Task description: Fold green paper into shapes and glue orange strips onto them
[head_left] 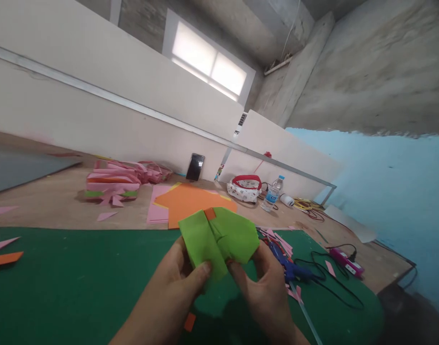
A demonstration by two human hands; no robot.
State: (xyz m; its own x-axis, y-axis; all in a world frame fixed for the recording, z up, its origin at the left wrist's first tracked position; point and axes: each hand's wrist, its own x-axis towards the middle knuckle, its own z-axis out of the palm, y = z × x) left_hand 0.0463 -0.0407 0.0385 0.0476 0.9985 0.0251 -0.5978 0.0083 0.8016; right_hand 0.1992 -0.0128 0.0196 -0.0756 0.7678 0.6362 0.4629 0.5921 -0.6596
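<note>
The left hand (172, 282) and right hand (265, 282) both pinch the lower edge of a folded green paper piece (219, 237), thumbs closed against its front face. The piece is held above the green mat (61, 282), its long axis running left to right, rising away from both grips. A blue glue gun (287, 266) lies just beside the right hand; orange paper (190, 201) lies beyond.
</note>
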